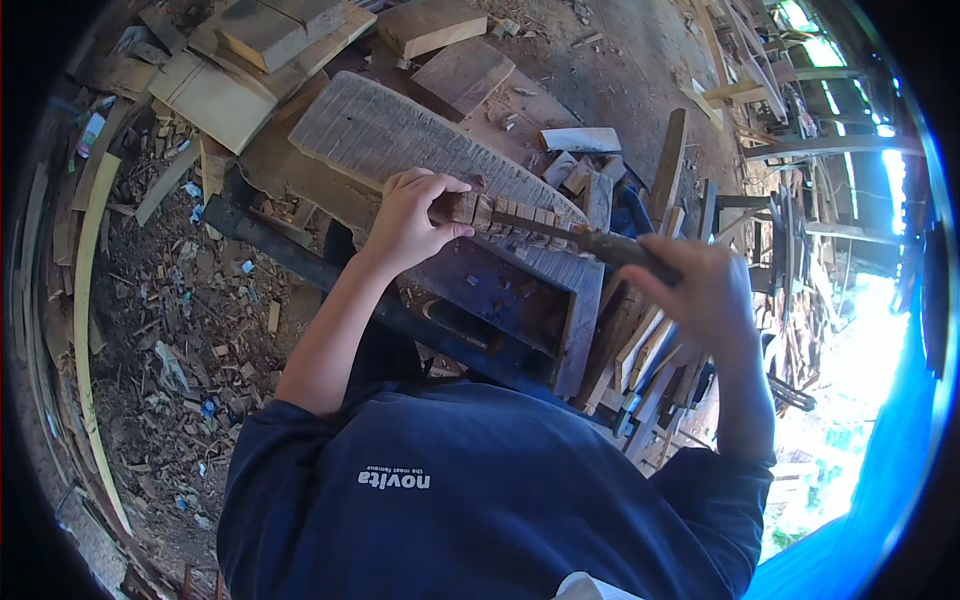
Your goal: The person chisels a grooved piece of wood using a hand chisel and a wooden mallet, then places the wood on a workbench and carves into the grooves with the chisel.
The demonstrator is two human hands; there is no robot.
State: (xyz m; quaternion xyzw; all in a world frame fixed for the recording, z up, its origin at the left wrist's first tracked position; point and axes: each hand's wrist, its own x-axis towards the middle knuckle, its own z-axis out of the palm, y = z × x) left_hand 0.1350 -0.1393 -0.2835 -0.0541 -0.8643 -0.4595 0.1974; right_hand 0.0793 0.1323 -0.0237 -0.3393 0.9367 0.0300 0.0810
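Note:
My left hand (408, 222) is closed round the left end of a carved wooden piece (484, 213), which has a row of square notches along it. The piece lies over a thick, rough plank (385, 125). In my right hand (700, 290), slightly blurred, is the dark handle of a chisel (610, 247). Its narrow blade points left and lies along the notched face, with the tip close to my left fingers. Whether the edge is biting into the wood cannot be made out.
Under the plank is a dark open wooden box frame (575, 340). Sawn blocks (432, 25) and boards (215, 95) are stacked beyond it at the left. Offcuts (580, 140) and upright slats (645, 350) stand at the right. Wood chips and scraps (190, 380) litter the ground.

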